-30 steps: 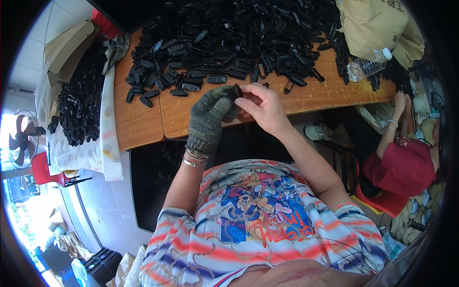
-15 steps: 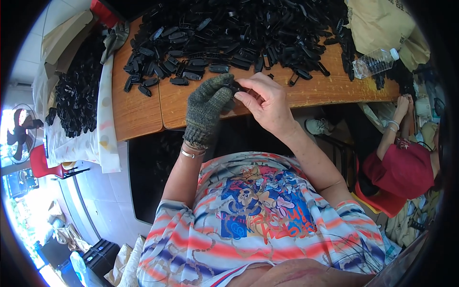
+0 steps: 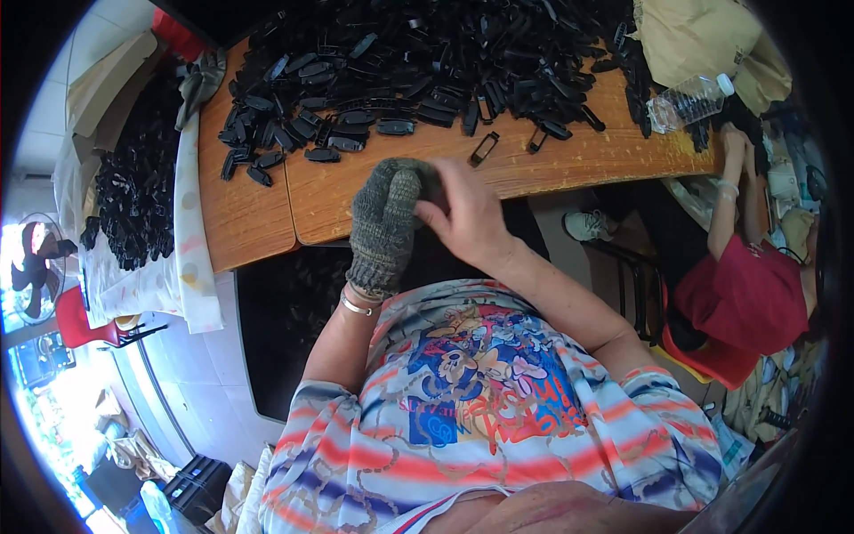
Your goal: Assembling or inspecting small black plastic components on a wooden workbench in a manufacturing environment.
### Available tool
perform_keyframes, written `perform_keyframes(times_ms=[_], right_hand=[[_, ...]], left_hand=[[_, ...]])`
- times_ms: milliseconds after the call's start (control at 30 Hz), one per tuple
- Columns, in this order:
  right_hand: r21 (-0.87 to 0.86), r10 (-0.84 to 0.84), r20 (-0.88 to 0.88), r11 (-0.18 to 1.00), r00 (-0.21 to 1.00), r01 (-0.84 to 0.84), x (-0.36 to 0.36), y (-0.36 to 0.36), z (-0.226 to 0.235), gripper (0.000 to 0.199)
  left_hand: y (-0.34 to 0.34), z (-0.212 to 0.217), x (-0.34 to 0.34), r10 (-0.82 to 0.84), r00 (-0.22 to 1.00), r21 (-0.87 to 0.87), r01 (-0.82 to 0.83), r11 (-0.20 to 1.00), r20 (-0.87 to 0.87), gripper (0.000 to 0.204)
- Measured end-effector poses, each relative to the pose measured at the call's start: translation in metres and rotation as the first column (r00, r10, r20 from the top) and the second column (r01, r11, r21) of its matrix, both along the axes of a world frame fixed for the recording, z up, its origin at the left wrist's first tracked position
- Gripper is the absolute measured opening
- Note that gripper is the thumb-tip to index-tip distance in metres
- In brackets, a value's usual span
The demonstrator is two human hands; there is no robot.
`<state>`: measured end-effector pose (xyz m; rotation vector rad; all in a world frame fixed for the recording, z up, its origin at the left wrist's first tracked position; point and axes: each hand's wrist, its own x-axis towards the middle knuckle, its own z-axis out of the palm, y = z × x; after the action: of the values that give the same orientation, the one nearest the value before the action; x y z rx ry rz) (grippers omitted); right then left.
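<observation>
My left hand (image 3: 384,222), in a dark green-grey knitted glove, is closed, its fingertips curled in toward my right hand. My bare right hand (image 3: 467,212) presses against it, with fingers bent behind the gloved fingertips and the thumb on the near side. What the two hands hold between them is hidden. Both are just above the near edge of the wooden table (image 3: 240,209). Beyond them spreads a large heap of small black elongated plastic parts (image 3: 396,126). One open-framed black part (image 3: 483,149) lies by itself just past my right hand.
A clear plastic bottle (image 3: 689,105) lies at the table's right, beside a brown paper bag (image 3: 703,44). More black parts (image 3: 138,196) are piled on a covered surface at left. Another person in a dark red top (image 3: 743,298) sits at right. A fan (image 3: 36,267) stands far left.
My hands have turned and drawn closer together, hiding the small black part that showed between the fingertips. The open-framed part past my right hand has come into sight. The whole view has shifted slightly.
</observation>
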<state>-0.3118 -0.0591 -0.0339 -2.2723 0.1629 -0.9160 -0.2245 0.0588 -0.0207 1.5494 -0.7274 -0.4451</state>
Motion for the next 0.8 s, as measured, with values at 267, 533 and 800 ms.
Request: perform_keyframes(times_ms=[267,533,800], right_hand=[[0.351,0.158,-0.118,0.93,0.98,-0.108,0.006,0.03,-0.004,0.042],[-0.246,0.052,-0.405,0.955,0.913,-0.164,-0.028,-0.064,0.027,0.034],[-0.537,-0.03,-0.547,0.779,0.836,-0.324,-0.007,-0.092,0.024,0.021]], left_hand=[[0.031,0.006,0.002,-0.097,0.944,-0.129,0.058,0.99,-0.316,0.023],[0.142,0.065,0.04,-0.018,0.89,0.663,-0.326,0.674,0.456,0.028],[0.06,0.024,0.088,-0.141,0.644,0.506,-0.426,0.75,0.752,0.025]])
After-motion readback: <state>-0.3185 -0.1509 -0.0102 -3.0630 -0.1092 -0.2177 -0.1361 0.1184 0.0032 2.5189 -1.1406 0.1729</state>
